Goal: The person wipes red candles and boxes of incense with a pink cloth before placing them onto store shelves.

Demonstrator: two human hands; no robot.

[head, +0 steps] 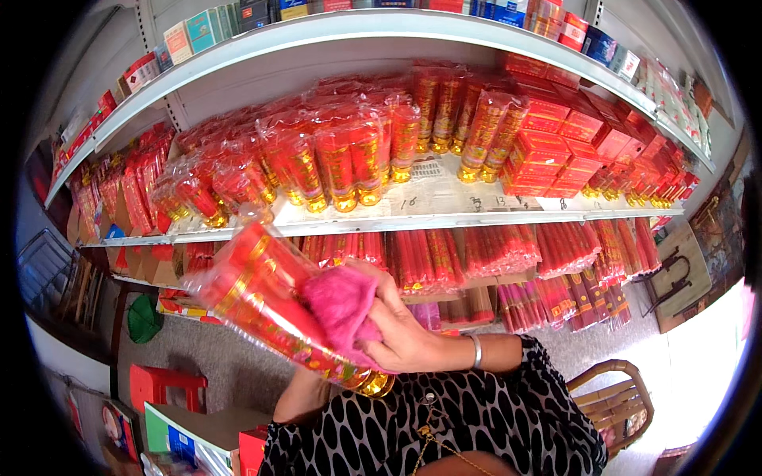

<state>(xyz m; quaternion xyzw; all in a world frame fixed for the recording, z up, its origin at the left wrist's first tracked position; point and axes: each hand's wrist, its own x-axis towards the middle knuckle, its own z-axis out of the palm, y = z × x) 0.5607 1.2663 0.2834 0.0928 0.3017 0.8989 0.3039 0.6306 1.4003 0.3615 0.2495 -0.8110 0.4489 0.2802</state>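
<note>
Before my chest is a pack of large red candles [262, 285] in clear plastic wrap, with gold bases and gold decoration, tilted with its bases towards the lower right. A pink cloth [342, 309] is bunched in my right hand [405, 339] and lies against the pack's upper side. My left hand is hidden behind the pack; only its wrist and forearm show below. On the shelf ahead, similar wrapped red candles [348, 160] stand upright in rows, beside red boxes [539, 154] stacked on the right.
The middle shelf's metal edge [417, 223] runs close beyond the pack. Bundles of thin red sticks [422, 259] fill the shelf beneath it. Cigarette packs [202, 30] line the upper shelf. A red plastic stool [169, 384] stands lower left, a bamboo chair [616, 410] lower right.
</note>
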